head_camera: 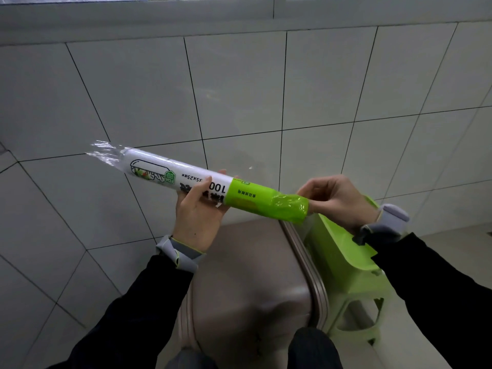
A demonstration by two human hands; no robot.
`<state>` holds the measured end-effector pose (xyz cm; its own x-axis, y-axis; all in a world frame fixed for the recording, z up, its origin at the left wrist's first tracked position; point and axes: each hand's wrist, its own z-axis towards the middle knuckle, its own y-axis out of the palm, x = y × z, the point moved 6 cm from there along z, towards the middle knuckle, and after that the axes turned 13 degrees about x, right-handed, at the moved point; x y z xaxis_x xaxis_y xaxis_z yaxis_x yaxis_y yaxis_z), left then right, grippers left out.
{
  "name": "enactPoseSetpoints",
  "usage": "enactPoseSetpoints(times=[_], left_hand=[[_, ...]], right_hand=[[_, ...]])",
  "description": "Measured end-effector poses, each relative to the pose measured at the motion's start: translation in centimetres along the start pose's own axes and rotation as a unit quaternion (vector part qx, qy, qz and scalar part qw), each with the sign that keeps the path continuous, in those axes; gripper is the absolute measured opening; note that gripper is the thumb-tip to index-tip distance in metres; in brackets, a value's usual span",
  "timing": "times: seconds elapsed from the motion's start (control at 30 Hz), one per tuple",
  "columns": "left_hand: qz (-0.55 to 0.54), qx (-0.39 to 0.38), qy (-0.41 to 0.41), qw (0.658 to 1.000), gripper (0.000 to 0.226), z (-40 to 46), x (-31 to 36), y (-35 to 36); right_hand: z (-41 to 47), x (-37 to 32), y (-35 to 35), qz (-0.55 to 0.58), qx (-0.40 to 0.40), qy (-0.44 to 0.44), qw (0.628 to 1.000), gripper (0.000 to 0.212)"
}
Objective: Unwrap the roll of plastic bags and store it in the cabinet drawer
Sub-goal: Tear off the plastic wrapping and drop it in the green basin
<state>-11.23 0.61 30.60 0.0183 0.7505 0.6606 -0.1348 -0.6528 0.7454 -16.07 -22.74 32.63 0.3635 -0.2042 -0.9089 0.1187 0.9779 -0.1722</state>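
Note:
A long roll of plastic bags [165, 169], white with a green printed band, is held nearly level in front of the tiled wall. Its clear wrapper sticks out crumpled at the far left end [103, 153]. My left hand [198, 209] grips the roll from below around its middle. My right hand [335, 201] pinches the crinkled green wrapper at the roll's right end [290, 206]. No cabinet drawer shows in the head view.
Below the roll stands a brownish-grey plastic cabinet top [247, 265] with ribbed edges. A lime-green plastic stool [346, 257] stands against its right side. Grey tiled wall fills the back and left; a window ledge runs along the top.

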Motion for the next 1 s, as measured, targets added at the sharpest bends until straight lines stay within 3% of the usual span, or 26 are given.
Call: enactPoseSetpoints(times=[0.1,0.23,0.3,0.5,0.67,0.9,1.0], left_hand=[[-0.038,0.023,-0.002,0.999,0.064,0.3,-0.4,-0.2],[-0.076,0.044,-0.010,0.996,0.067,0.8,-0.4,-0.6],[-0.059,0.064,-0.018,0.996,0.048,0.6,-0.5,-0.7],[-0.065,0.087,-0.053,0.993,0.035,0.0,-0.7,-0.1],[-0.052,0.066,-0.046,0.995,0.069,0.7,-0.8,-0.8],[-0.083,0.108,-0.038,0.990,0.014,0.5,-0.5,-1.0],[-0.081,0.119,-0.035,0.989,0.018,0.6,-0.4,-1.4]], right_hand=[[-0.6,-1.1,0.8,-0.064,0.009,-0.083,0.994,0.010],[-1.3,-1.7,1.3,-0.098,0.087,-0.140,0.981,0.012],[-1.6,-1.8,1.7,-0.097,0.107,-0.158,0.977,0.012],[-1.5,-0.4,3.3,0.028,0.093,-0.037,0.995,0.022],[-1.8,-0.6,3.3,-0.008,0.116,-0.046,0.992,0.021],[-2.4,-1.0,3.0,-0.008,0.137,-0.049,0.989,0.015],[-2.7,-1.2,2.9,0.043,0.143,-0.033,0.988,0.008]])
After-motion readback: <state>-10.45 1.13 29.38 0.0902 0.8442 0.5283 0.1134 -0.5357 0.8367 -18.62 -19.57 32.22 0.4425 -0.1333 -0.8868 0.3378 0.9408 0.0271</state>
